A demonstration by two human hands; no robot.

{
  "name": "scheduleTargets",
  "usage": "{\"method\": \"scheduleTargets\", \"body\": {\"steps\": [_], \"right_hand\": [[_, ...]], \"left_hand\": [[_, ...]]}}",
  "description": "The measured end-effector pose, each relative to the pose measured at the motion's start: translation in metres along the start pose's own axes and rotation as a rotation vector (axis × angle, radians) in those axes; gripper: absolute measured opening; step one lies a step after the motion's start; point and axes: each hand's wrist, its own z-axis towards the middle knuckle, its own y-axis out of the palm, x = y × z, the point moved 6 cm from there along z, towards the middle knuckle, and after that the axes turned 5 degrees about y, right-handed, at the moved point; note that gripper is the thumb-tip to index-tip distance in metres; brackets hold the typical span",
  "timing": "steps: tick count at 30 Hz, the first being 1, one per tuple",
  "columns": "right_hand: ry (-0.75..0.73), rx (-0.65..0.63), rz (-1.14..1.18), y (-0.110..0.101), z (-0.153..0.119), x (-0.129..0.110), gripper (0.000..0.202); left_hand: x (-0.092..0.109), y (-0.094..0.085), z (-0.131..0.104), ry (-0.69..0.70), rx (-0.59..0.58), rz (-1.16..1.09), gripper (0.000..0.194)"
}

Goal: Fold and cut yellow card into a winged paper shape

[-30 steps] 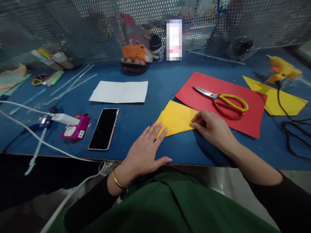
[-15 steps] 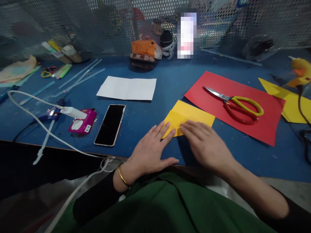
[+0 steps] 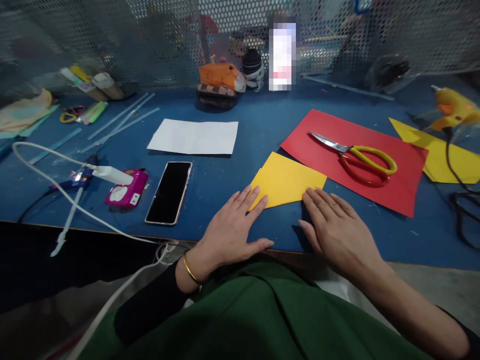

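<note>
Presently, the left hand (image 3: 228, 230) lies palm down, its fingers slightly spread and their tips resting on the left end of a folded piece of yellow paper (image 3: 287, 180), thumb held well out; the right hand (image 3: 339, 232) is flattened too, its fingers close together, tips at the lower right edge of that piece, thumb apart; the folded piece sits on the blue tabletop (image 3: 262, 117), just beside a red sheet (image 3: 305, 132); on the red sheet rest scissors (image 3: 344, 148) with one yellow and one red handle, blades together.

Farther left are a phone (image 3: 169, 192) with a dark screen, a white sheet (image 3: 195, 136) with creases, and a magenta adapter (image 3: 129, 187) that holds a white plug (image 3: 112, 174); its pale patch shows slots, and any lettering is too small to read.

Toward the back, an orange pouch (image 3: 217, 75) lies on a checked pouch (image 3: 215, 93), contents hidden; next to them stands a dark spool (image 3: 252, 62) with white thread; the upright screen (image 3: 283, 55) is pixelated, so its writing cannot be read; to the right, a clear plastic bag (image 3: 380, 77) holds something dark, and a yellow glue gun (image 3: 455, 107) lies beyond another yellow sheet (image 3: 446, 160).
</note>
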Motion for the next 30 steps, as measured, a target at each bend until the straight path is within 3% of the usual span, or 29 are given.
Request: {"method": "scheduleTargets", "body": {"steps": [4, 8, 14, 16, 20, 22, 24, 27, 30], "right_hand": [[-0.096, 0.001, -0.033, -0.001, 0.011, 0.007, 0.039], [-0.258, -0.011, -0.006, 0.002, 0.018, -0.001, 0.042], [-0.185, -0.025, -0.034, 0.006, 0.011, -0.015, 0.045], [-0.165, -0.033, -0.036, 0.008, 0.008, -0.018, 0.046], [-0.163, -0.016, -0.016, 0.008, 0.006, -0.017, 0.046], [-0.167, -0.016, -0.01, 0.009, 0.006, -0.015, 0.046], [-0.165, -0.018, 0.011, 0.009, 0.006, -0.015, 0.045], [-0.128, -0.016, 0.099, 0.006, 0.01, -0.014, 0.041], [0.046, -0.012, 0.24, 0.004, 0.02, -0.004, 0.039]], "left_hand": [[-0.001, 0.0, 0.0, 0.004, 0.021, -0.001, 0.086], [0.001, 0.0, 0.0, 0.022, 0.031, 0.003, 0.081], [0.001, -0.005, -0.002, 0.029, 0.031, -0.052, 0.082], [-0.004, -0.014, -0.007, -0.02, 0.141, -0.112, 0.083], [-0.022, -0.038, -0.036, -0.256, 0.589, -0.097, 0.039], [-0.023, -0.043, -0.049, -0.3, 0.707, -0.06, 0.025], [-0.019, -0.042, -0.053, -0.288, 0.708, -0.038, 0.021], [-0.012, -0.032, -0.048, -0.257, 0.598, -0.021, 0.022], [-0.01, -0.021, -0.041, -0.304, 0.527, -0.011, 0.027]]}}
